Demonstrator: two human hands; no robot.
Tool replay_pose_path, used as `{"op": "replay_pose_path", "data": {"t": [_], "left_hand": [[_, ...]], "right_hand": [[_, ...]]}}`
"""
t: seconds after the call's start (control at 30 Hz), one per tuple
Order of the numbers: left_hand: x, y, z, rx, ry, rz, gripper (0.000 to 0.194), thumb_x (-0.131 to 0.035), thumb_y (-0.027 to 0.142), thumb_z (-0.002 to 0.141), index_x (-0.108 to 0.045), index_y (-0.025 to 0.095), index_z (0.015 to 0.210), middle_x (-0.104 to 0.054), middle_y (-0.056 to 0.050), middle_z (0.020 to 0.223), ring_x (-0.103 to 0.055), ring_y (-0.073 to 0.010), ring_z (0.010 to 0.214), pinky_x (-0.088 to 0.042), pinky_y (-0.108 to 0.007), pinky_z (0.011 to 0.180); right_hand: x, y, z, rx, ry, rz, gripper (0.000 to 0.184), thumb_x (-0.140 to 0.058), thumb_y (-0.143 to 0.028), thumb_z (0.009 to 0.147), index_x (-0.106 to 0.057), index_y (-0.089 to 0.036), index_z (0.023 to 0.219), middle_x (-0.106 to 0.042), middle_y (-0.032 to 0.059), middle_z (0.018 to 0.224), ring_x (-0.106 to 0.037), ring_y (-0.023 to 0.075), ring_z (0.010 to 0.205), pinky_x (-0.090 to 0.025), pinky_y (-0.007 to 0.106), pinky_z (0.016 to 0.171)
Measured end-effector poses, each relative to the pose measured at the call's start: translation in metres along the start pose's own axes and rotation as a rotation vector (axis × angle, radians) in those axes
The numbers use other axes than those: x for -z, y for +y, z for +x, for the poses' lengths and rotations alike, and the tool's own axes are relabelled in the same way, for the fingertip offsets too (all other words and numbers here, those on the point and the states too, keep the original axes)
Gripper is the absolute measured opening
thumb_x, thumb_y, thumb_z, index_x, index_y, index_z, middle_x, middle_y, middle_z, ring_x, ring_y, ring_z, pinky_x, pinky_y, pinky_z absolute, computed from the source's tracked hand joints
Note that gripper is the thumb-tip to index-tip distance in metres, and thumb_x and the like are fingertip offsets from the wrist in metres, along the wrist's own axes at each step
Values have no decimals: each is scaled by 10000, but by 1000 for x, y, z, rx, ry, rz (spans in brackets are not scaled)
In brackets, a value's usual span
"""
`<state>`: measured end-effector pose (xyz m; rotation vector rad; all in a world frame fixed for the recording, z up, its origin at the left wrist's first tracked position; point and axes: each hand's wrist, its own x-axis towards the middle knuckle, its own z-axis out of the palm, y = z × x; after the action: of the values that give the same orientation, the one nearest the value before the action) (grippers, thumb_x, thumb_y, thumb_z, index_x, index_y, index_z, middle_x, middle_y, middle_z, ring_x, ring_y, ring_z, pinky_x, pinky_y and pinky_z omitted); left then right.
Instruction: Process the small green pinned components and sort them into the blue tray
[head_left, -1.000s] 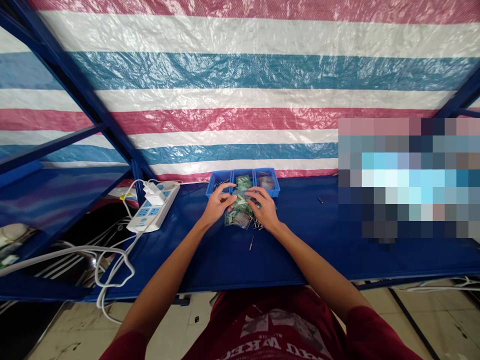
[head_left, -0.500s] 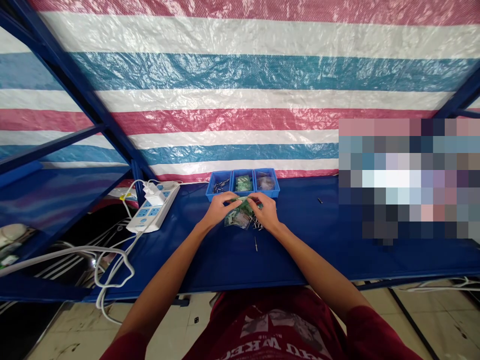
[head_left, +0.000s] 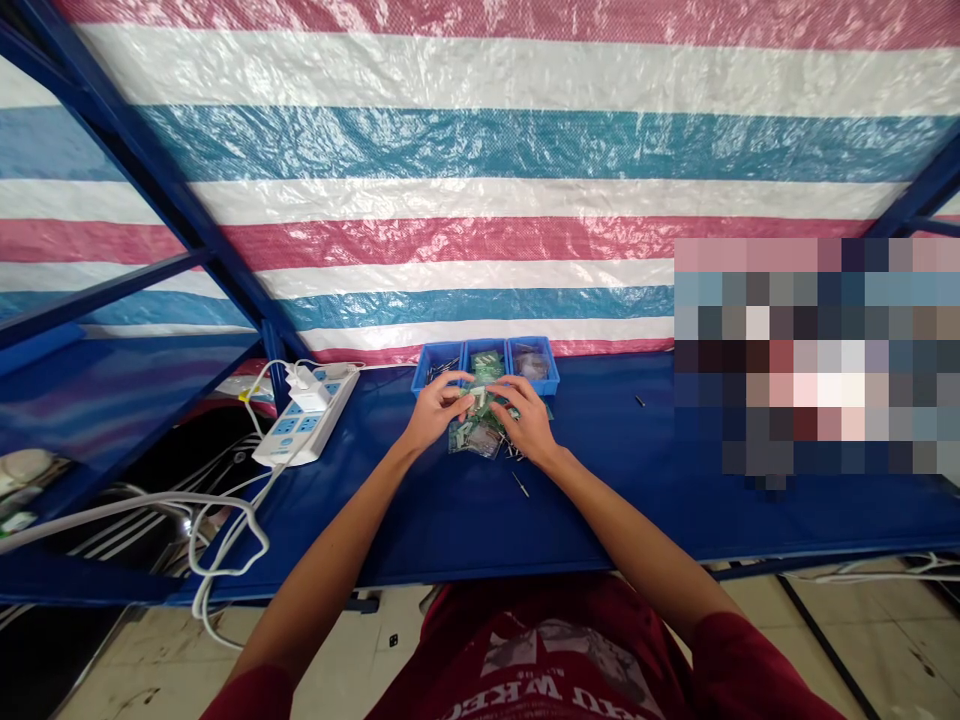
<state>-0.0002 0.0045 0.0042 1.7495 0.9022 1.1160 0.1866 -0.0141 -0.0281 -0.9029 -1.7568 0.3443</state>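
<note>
My left hand (head_left: pixel 436 410) and my right hand (head_left: pixel 529 421) meet over a heap of small green circuit boards (head_left: pixel 484 398), just in front of the bins. Fingers of both hands pinch a green board between them, though the fingers partly hide it. Below them lies a clear plastic bag of boards (head_left: pixel 474 438). Small metal pins (head_left: pixel 513 451) are scattered by my right wrist, and a single pin (head_left: pixel 520 484) lies lower on the blue table top (head_left: pixel 420 525). A blue three-compartment bin (head_left: pixel 485 366) stands just beyond my fingertips, holding pins, green boards and a bagged item.
A white power strip (head_left: pixel 307 418) with a plug and white cables sits left of my hands. A small dark pin (head_left: pixel 640 400) lies to the right. A striped tarpaulin (head_left: pixel 480 150) and blue steel frame (head_left: pixel 165 190) rise behind; a pixelated patch (head_left: pixel 810 360) hides the right side.
Both hands have shifted slightly toward the bins, with the green board between them. The single loose pin on the table now lies at a different angle.
</note>
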Motion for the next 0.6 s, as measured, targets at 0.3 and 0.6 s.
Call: {"op": "replay_pose_path", "data": {"t": [0.3, 0.6], "left_hand": [[-3, -5, 1, -95, -12, 153, 358, -658, 481, 802, -691, 160, 957, -619, -77, 938, -598, -184, 832, -499, -298, 740], [-3, -7, 1, 2, 24, 154, 318, -634, 450, 815, -638, 151, 921, -578, 5, 653, -544, -133, 584, -439, -238, 571]], "right_hand": [[-2, 2, 0, -18, 101, 16, 230, -498, -343, 936, -670, -196, 902, -691, 75, 890, -655, 188, 811, -549, 301, 723], [1, -3, -1, -68, 14, 45, 320, -363, -294, 975, -626, -231, 1145, -686, 36, 844, -644, 156, 677, -551, 299, 706]]}}
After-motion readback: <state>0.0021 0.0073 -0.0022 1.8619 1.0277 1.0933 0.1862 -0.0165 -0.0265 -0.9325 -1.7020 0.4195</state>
